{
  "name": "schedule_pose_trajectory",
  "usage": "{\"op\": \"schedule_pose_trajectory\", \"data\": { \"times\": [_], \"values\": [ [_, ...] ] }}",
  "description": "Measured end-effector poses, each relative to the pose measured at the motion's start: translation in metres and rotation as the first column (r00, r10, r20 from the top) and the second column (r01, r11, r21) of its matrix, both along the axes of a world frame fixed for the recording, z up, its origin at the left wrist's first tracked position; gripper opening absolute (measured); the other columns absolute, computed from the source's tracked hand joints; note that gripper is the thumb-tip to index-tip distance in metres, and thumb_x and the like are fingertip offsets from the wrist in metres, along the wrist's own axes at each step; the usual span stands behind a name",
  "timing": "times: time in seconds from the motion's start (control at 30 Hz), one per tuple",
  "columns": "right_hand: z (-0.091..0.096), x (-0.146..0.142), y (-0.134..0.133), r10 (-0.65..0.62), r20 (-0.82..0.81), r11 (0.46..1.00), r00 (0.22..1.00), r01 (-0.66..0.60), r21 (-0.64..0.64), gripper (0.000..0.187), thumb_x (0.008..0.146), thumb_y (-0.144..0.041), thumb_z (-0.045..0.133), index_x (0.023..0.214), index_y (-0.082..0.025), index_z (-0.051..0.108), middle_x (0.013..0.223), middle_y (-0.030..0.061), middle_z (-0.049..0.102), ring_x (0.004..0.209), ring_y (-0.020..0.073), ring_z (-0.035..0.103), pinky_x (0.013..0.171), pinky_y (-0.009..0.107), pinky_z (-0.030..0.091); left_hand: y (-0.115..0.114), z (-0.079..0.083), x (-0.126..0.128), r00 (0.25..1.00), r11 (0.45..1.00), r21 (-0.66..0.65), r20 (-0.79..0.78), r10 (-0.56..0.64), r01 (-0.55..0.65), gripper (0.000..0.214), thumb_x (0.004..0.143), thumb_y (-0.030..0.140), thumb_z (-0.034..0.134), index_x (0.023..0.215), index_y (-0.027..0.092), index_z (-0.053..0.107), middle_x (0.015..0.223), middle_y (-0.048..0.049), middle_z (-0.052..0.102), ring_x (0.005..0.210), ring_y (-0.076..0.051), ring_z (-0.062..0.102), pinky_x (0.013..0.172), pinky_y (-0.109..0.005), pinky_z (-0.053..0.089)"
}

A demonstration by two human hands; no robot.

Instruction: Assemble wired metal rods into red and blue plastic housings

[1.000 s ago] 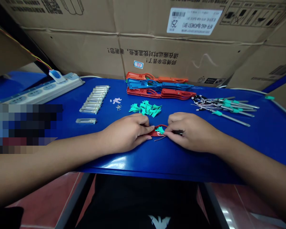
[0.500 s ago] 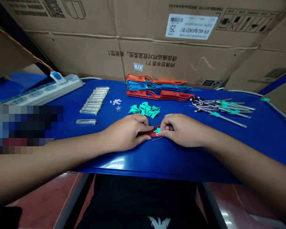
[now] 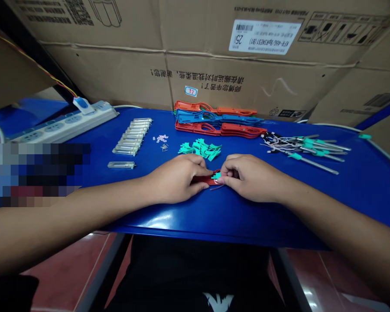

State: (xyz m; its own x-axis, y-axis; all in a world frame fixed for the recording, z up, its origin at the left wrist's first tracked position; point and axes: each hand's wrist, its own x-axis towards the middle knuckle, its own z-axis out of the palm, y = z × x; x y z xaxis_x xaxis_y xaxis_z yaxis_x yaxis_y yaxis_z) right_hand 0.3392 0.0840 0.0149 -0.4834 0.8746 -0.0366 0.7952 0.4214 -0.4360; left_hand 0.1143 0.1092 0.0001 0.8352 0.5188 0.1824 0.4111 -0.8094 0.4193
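Note:
My left hand (image 3: 180, 180) is closed, with thumb and fingers pinching a red plastic handle shell (image 3: 212, 180) low over the blue table. My right hand (image 3: 247, 177) is closed too, fingertips pinching a small green plastic piece (image 3: 217, 175) against the shell. A thin dark wire (image 3: 217, 187) sticks out below the fingers. How the green piece sits in the shell is partly hidden by my right fingers. Just beyond my hands lies a pile of green plastic pieces (image 3: 199, 148).
Red handle shells (image 3: 198, 127), blue ones (image 3: 195, 116) and orange ones (image 3: 188, 106) lie along the cardboard box (image 3: 117, 78). Wired metal rods (image 3: 325, 162) are at right. Clear tubes (image 3: 133, 136), tiny screws (image 3: 164, 147) and a power strip (image 3: 99, 113) are at left.
The whole view has shifted slightly, so things appear a little further right. Both hands keep nearly the same hold on the red shell and green piece.

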Motion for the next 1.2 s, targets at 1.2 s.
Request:
{"op": "schedule_pose_trajectory", "data": {
  "times": [1.2],
  "values": [
    [0.0,0.039,0.015,0.147,-0.041,0.96,0.988,-0.133,0.246,0.019,0.095,-0.033,0.056,0.098,-0.021,0.07,0.093,0.0059,0.07,0.084,0.018,0.063,0.076,0.033,0.048,0.012,0.06,-0.091,0.802,0.954,-0.031,-0.55,0.234,-0.299,0.02,0.083,0.029,0.065,0.1,0.026,0.075,0.086,-0.0013,0.075,0.073,-0.016,0.067,0.062,-0.023,0.043]
  ]
}}
